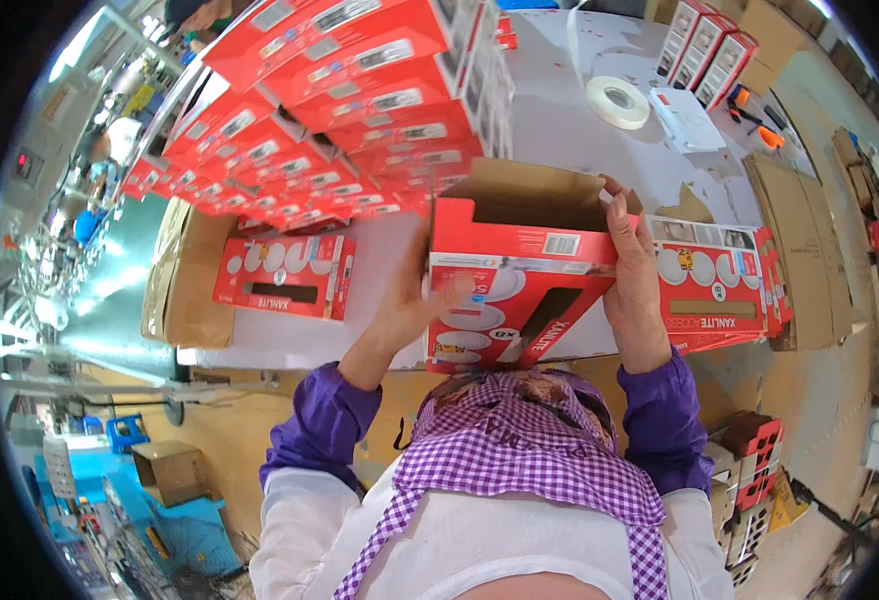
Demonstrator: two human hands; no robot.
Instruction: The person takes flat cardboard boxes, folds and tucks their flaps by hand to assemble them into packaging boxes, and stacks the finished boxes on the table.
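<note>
In front of my apron stands a red-and-white cardboard box [520,255] with printed round shapes and a dark slot in its front. Its top is open, showing the brown inside. My right hand [635,260] grips the box's right edge, fingers at the top corner. Against the box's left side is my left hand [412,300], thumb over the front panel; motion smears its fingers. Right of it lie similar red boxes [710,280], flat-looking and overlapping. To the left, another red box [285,270] sits by an open brown carton [188,280].
A tall stack of red boxes [360,110] rises at the far left of the table. Farther back are a roll of white tape [618,102], a white flat pack [687,120], several upright red-and-white boxes [700,50] and an orange-handled tool [768,138]. Brown cardboard [805,250] stands at the right edge.
</note>
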